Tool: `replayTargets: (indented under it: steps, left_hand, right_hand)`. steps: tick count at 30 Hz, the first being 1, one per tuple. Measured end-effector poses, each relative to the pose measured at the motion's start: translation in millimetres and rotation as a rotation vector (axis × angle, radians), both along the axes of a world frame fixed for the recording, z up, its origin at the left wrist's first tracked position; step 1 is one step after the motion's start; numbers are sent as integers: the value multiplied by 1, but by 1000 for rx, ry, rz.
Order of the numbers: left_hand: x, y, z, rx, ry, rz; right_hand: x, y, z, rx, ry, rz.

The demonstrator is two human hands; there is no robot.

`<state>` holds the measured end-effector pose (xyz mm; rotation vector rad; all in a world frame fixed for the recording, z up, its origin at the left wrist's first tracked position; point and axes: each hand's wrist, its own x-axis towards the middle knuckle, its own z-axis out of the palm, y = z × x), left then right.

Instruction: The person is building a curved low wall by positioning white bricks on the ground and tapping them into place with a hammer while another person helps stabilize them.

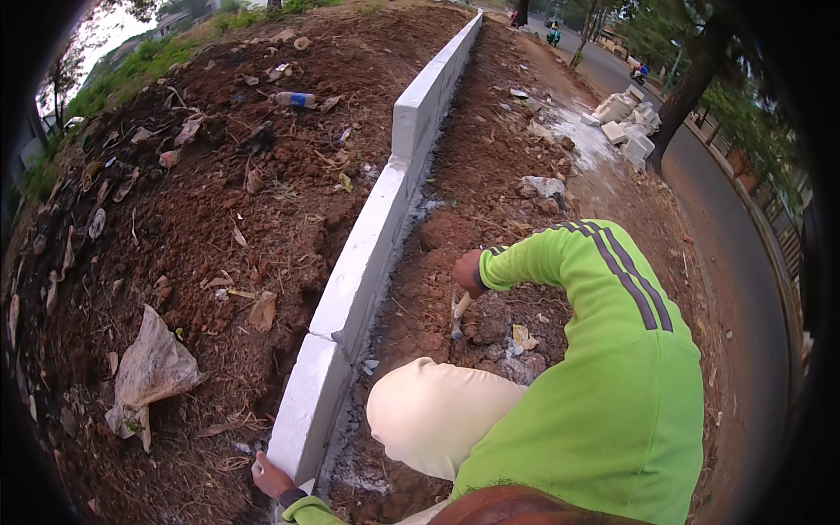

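Observation:
A low wall of white blocks [354, 273] runs away from me, stepping up to a taller course farther off. At its near end my left hand [273, 479] grips the lower corner of the nearest white block [306, 404], fingers bent against its outer face. My right hand [470, 273] is closed around a short tool with a pale wooden handle [461, 304], held low over the soil right of the wall. The tool's greyish lower end points down at the dirt; its exact kind is unclear. My bent knee in cream trousers [442, 407] lies between my hands.
Grey mortar lines the wall's right foot. Reddish loose soil [245, 201] with litter spreads left, including a crumpled pale sack [157, 372] and a plastic bottle [296, 100]. White broken blocks [626, 127] are heaped by a tree trunk [691, 87]. A paved road [731, 236] with motorbikes passes at right.

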<state>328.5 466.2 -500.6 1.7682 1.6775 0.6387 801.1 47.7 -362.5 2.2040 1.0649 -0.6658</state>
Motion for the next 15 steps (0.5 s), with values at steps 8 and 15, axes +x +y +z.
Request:
replayTargets:
  steps: [8,15]
  left_hand:
    - [0,0,1,-6,7,-10]
    - [4,-8,15,-24,42,-11]
  right_hand:
    - [7,-5,-9,48,-13,34]
    - [5,-5,-7,21,-2,51]
